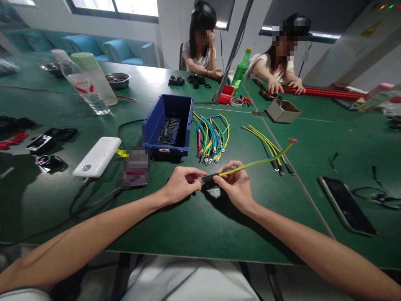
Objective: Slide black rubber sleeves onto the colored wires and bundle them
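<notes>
Between my two hands is a yellow-green wire (250, 165) with a black sleeve (209, 178) around its near end. My left hand (184, 182) pinches the sleeved end, its very tip hidden by the fingers. My right hand (236, 184) grips the wire where it leaves the sleeve. From there the wire runs up to the right, ending in bare copper strands (293, 141). Just beyond my hands lies a bundle of wires (214, 136) with ring terminals. Several yellow-green wires with black sleeves (269, 146) rest to the right. A blue bin (166, 151) holds short black tubes (169, 131).
A white power bank (97, 156) and cables lie at left, near two bottles (89, 94). On the right are a phone (346, 205) and glasses (376, 196). A cardboard box (282, 112) and green bottle (242, 69) stand farther back, where two people sit across the table.
</notes>
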`<control>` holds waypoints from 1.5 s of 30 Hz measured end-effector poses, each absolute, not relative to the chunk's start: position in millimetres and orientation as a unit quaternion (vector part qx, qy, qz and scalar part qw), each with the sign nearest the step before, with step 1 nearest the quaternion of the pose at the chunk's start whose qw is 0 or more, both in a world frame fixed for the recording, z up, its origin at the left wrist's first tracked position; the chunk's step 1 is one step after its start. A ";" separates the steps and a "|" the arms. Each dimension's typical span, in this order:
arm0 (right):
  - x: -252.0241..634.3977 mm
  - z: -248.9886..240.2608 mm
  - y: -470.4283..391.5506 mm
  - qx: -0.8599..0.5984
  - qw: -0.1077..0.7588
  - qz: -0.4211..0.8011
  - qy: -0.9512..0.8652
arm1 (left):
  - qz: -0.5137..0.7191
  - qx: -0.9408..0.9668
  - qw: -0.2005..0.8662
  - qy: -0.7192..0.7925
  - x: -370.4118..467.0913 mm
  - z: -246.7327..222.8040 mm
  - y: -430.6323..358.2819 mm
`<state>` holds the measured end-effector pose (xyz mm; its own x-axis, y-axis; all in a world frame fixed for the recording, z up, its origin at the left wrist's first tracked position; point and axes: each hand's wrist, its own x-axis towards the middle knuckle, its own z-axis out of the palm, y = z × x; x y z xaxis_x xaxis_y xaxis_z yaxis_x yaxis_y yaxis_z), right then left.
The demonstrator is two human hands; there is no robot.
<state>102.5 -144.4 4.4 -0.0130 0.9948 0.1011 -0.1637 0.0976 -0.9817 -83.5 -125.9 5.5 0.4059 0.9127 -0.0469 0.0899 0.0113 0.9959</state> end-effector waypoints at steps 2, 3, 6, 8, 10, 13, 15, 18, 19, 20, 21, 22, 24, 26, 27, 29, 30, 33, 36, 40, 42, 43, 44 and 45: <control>103.1 3.4 -144.4 -0.431 0.558 0.517 -0.485 | 0.356 0.601 0.588 0.408 -84.0 6.2 -125.6; 103.5 2.9 -144.5 -0.434 0.555 0.517 -0.485 | 0.355 0.599 0.592 0.406 -84.4 6.4 -125.6; 104.7 2.6 -144.6 -0.448 0.544 0.520 -0.484 | 0.350 0.600 0.597 0.402 -85.4 6.6 -125.8; 105.2 3.3 -144.5 -0.456 0.537 0.521 -0.482 | 0.348 0.600 0.597 0.404 -85.8 6.4 -125.6; 105.4 4.3 -144.3 -0.461 0.534 0.521 -0.480 | 0.343 0.598 0.597 0.410 -86.0 6.0 -125.0; 105.1 5.7 -144.0 -0.465 0.530 0.522 -0.481 | 0.335 0.596 0.599 0.418 -85.7 5.5 -123.7; 104.8 5.7 -144.0 -0.464 0.530 0.520 -0.483 | 0.334 0.593 0.599 0.421 -85.3 5.7 -123.1; 104.7 4.5 -144.0 -0.456 0.540 0.517 -0.483 | 0.338 0.587 0.601 0.424 -84.4 5.9 -123.5; 104.7 4.0 -143.8 -0.454 0.541 0.517 -0.484 | 0.339 0.586 0.602 0.423 -84.1 5.8 -123.9; 104.8 3.6 -143.5 -0.453 0.540 0.517 -0.485 | 0.339 0.587 0.603 0.421 -83.8 5.7 -124.4; 104.8 3.2 -143.2 -0.452 0.539 0.518 -0.487 | 0.339 0.589 0.603 0.418 -83.6 5.6 -124.9; 104.9 3.0 -142.7 -0.451 0.537 0.519 -0.489 | 0.338 0.591 0.603 0.415 -83.5 5.5 -125.4; 104.9 2.8 -141.6 -0.447 0.537 0.521 -0.491 | 0.336 0.598 0.600 0.411 -83.6 5.3 -125.9; 105.2 2.7 -140.2 -0.446 0.539 0.521 -0.488 | 0.335 0.604 0.598 0.405 -84.2 5.1 -125.7; 105.4 2.7 -139.5 -0.449 0.541 0.520 -0.485 | 0.336 0.607 0.598 0.401 -84.5 5.0 -125.4; 106.0 2.6 -138.3 -0.458 0.543 0.517 -0.477 | 0.337 0.612 0.599 0.392 -85.1 4.8 -124.7; 106.3 2.6 -137.8 -0.461 0.544 0.517 -0.474 | 0.338 0.613 0.599 0.388 -85.3 4.8 -124.4; 106.6 2.8 -137.6 -0.462 0.542 0.520 -0.472 | 0.335 0.617 0.597 0.389 -85.2 5.7 -124.8; 105.5 2.9 -139.2 -0.457 0.539 0.520 -0.480 | 0.323 0.623 0.591 0.398 -84.7 8.1 -126.0; 104.0 2.2 -142.2 -0.439 0.545 0.502 -0.508 | 0.310 0.639 0.580 0.400 -84.7 9.5 -126.0; 103.5 1.6 -143.5 -0.428 0.549 0.491 -0.523 | 0.303 0.645 0.580 0.394 -85.0 8.7 -125.3; 103.1 1.3 -144.0 -0.425 0.551 0.488 -0.527 | 0.300 0.648 0.581 0.391 -85.1 8.1 -125.1; 102.3 1.0 -144.4 -0.426 0.553 0.486 -0.526 | 0.299 0.650 0.581 0.390 -85.1 7.5 -125.0; 101.2 0.6 -144.7 -0.430 0.556 0.487 -0.518 | 0.300 0.650 0.578 0.391 -84.9 6.9 -125.0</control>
<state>101.2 -144.7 0.6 -0.0103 0.9875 0.1571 -0.0965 0.1554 -0.9831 -84.9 -125.0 6.9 0.5153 0.8547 -0.0621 0.1614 -0.0257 0.9866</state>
